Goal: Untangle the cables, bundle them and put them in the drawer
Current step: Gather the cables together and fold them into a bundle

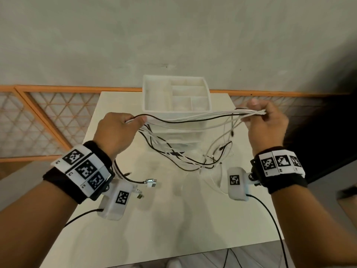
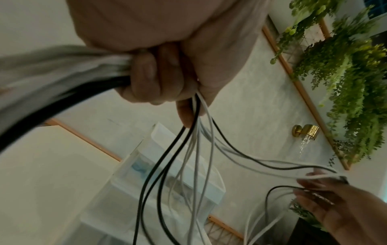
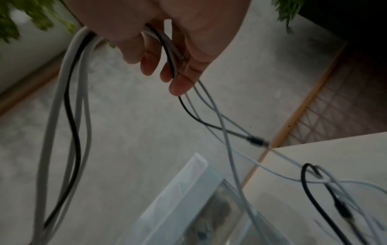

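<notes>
The left hand [image 1: 116, 132] is fisted round one end of the cables [image 1: 193, 118], and the right hand [image 1: 267, 122] pinches the other end in curled fingers — holding the run taut above the tabletop [image 1: 173, 219], probably so the strands lie parallel for bundling. Loose loops and plugs dangle before the drawer unit [image 1: 176, 97] (its drawers appear closed).

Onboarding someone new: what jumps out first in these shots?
The bunch of white and black cables stretched in the air between the left hand and right hand. Behind it, a white drawer unit stands at the table's far edge, with loose plugs dangling below.
</notes>
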